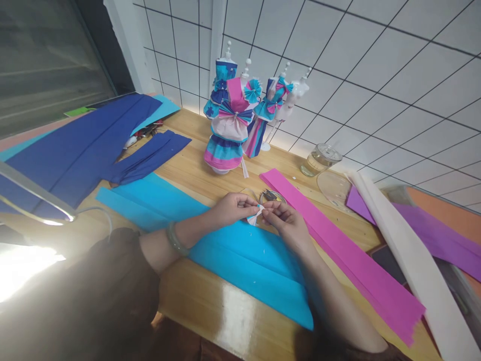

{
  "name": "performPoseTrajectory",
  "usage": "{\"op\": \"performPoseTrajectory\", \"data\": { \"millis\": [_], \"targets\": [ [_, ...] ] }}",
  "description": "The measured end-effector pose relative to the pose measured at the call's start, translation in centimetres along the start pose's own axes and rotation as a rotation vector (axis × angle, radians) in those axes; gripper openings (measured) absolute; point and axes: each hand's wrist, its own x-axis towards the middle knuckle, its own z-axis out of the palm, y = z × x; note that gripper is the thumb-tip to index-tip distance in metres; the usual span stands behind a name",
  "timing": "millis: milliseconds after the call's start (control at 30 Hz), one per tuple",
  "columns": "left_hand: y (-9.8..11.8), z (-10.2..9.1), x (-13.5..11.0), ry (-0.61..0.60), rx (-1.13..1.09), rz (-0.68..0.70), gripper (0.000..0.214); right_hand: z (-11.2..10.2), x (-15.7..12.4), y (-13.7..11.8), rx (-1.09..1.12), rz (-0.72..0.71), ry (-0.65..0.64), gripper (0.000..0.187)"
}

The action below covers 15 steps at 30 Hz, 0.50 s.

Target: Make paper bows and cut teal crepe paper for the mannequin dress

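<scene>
Between my two hands is a small pleated paper piece [254,218], white with blue and pinkish edges, fanned out at its lower end. My left hand [237,207] pinches it from the left with thumb and fingertips. From the other side my right hand [283,220] closes its thumb and index finger on the piece's right edge. Both hands hover over a wide sheet of blue crepe paper [240,255] spread on the wooden table. Just behind the fingers lies a coil of thin wire or cord [277,196], partly hidden by them.
Several mini dress forms [227,145] in paper dresses stand by the tiled wall. A lidded glass jar [320,159] sits right of them. Pink [345,250], white [409,250] and purple strips lie right; dark blue paper [75,145] lies left, near a bright lamp [33,195].
</scene>
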Motion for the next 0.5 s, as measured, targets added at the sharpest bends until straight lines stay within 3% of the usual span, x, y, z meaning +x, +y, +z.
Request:
{"op": "performPoseTrajectory", "data": {
  "millis": [300, 500],
  "targets": [
    [0.30, 0.06, -0.08, 0.023, -0.030, -0.027, 0.027, -0.11, -0.07, -0.17, -0.020, -0.072, 0.053, 0.026],
    [0.32, 0.07, -0.06, 0.016, -0.024, -0.021, 0.025, 0.07, -0.10, -0.27, -0.033, -0.032, 0.057, 0.026]
  ]
}}
